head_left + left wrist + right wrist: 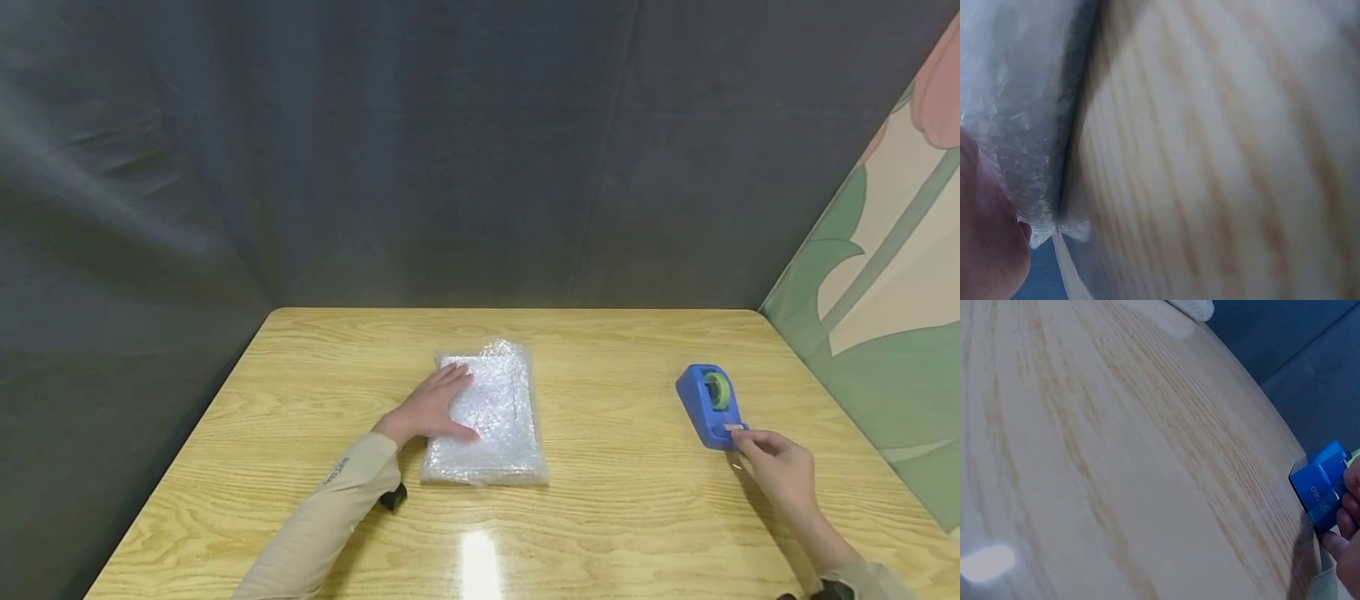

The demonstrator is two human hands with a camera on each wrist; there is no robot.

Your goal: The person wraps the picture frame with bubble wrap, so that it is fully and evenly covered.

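Note:
A flat package in bubble wrap (pixel 491 425) lies on the table, left of centre. My left hand (pixel 429 407) rests on its left part, fingers spread and straight. In the left wrist view, the wrapped edge of the package (pixel 1022 106) shows beside part of the hand (pixel 991 231). On the right stands a blue tape dispenser (pixel 708 408) with a roll of greenish tape (pixel 717 390). At its front, cutter end, my right hand (pixel 783 471) pinches the tape end between thumb and forefinger. From the right wrist, the dispenser (pixel 1319 481) appears just beyond the curled fingers.
The wood-grain table (pixel 615 500) spreads between the package and the dispenser. A dark curtain (pixel 465 167) hangs along its back and left. On the right, a panel with a painted flower pattern (pixel 885 317) borders the table.

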